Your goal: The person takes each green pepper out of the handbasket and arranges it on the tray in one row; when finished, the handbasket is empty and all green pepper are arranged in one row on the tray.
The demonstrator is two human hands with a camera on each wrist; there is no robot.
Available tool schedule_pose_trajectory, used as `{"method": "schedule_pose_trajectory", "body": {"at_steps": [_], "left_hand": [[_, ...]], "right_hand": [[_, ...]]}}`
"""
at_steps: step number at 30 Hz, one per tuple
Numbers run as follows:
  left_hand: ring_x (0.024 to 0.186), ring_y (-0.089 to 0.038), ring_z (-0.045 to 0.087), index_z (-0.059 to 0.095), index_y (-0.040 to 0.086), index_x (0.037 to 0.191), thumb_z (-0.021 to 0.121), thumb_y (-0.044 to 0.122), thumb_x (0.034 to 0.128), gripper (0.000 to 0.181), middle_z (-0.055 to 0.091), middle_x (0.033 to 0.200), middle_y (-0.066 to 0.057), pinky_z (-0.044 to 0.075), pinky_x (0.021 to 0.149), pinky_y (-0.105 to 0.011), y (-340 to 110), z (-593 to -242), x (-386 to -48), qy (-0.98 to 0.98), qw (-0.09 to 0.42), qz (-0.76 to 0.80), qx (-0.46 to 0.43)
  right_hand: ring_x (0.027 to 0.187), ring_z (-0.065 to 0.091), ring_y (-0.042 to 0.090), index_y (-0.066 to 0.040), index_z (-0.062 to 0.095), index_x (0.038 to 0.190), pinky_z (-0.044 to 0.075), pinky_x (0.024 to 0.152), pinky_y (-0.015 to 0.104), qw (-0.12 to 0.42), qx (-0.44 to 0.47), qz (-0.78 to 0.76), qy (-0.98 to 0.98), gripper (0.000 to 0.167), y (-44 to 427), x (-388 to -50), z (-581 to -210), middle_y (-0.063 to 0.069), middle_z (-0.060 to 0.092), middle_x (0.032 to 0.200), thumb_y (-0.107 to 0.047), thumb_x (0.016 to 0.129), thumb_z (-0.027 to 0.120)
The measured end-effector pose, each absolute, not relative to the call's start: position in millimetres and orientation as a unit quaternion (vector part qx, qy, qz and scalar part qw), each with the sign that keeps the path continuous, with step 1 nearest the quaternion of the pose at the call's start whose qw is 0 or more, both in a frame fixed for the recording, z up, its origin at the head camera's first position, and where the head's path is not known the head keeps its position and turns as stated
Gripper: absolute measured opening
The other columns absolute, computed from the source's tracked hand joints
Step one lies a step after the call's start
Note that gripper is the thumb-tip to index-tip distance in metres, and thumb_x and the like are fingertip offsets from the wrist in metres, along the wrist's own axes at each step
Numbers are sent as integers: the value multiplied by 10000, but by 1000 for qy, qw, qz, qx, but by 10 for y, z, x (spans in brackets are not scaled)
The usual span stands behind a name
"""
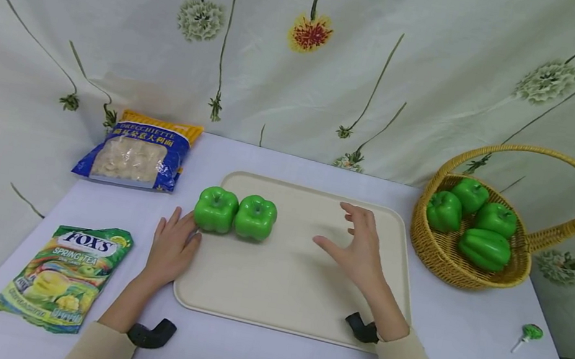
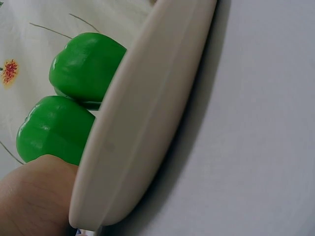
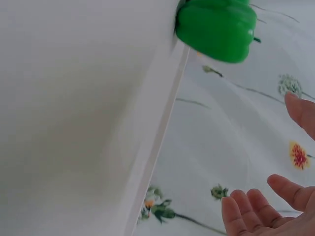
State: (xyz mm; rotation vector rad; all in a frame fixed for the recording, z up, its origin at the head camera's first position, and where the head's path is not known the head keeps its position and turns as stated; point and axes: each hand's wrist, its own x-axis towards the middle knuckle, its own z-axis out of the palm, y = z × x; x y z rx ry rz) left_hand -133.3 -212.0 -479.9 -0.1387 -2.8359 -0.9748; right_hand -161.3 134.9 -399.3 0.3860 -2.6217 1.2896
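right grip (image 1: 361, 251) wide above the tray (image 1: 269, 293), thumb well apart from fingers. left of it, on the tray, a green pepper (image 1: 255, 218) and a second pepper (image 1: 215, 209); left grip (image 1: 173, 249) loosely extended beside the latter, contact unclear. wicker basket (image 1: 430, 254) to the right grip's right.

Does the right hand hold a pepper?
No, the right hand hangs over the tray with nothing in its grasp.
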Motion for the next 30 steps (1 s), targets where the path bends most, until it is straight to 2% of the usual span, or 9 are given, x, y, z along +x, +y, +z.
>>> {"method": "schedule_pose_trajectory", "body": {"at_steps": [8,13,17,24,27,30], "left_hand": [[1459,-518,128,444,-5,1430,437,89,979,461,383,1513,-252,2,1149,-690,-2123,-4795,-1332,-942,71,-324,-48],[1452,-530,137,456,-10,1418,437,92,974,456,393,1504,-258,10,1142,-700,-2123,-4799,-1332,-941,77,-325,-50],[1446,-536,151,482,-12,1394,443,94,971,439,408,1493,-262,13,1140,-702,-2118,-4810,-1332,-939,83,-328,-52],[1447,-535,148,477,-13,1399,443,89,973,439,403,1496,-262,15,1137,-708,-2132,-4815,-1338,-939,84,-329,-53],[1448,-533,148,477,-12,1399,446,90,974,438,403,1495,-263,15,1139,-705,-2137,-4825,-1343,-939,84,-328,-53],[1450,-530,147,475,-13,1399,446,91,974,438,404,1494,-264,13,1142,-701,-2136,-4829,-1342,-940,83,-328,-51]], "right_hand": [[1160,490,372,30,468,1363,479,938,499,188,70,411,-889,685,2087,-1744,-3920,249,454,1269,-133,794,814],[1118,493,383,59,484,1347,458,885,410,233,11,399,-887,636,2505,-1864,-3837,276,442,1266,-120,819,788],[1164,470,356,29,441,1402,433,876,328,217,-35,396,-891,667,2767,-1945,-3777,253,407,1344,-207,862,752],[1260,411,328,-32,376,1462,418,883,258,188,-107,417,-883,683,3044,-2136,-3744,196,334,1445,-297,909,678],[1275,395,316,-52,358,1479,403,885,248,181,-127,420,-880,696,3112,-2213,-3748,177,308,1484,-315,914,665],[1288,377,313,-75,334,1498,407,914,287,168,-137,422,-880,722,3155,-2265,-3752,165,285,1511,-348,913,658]]}}
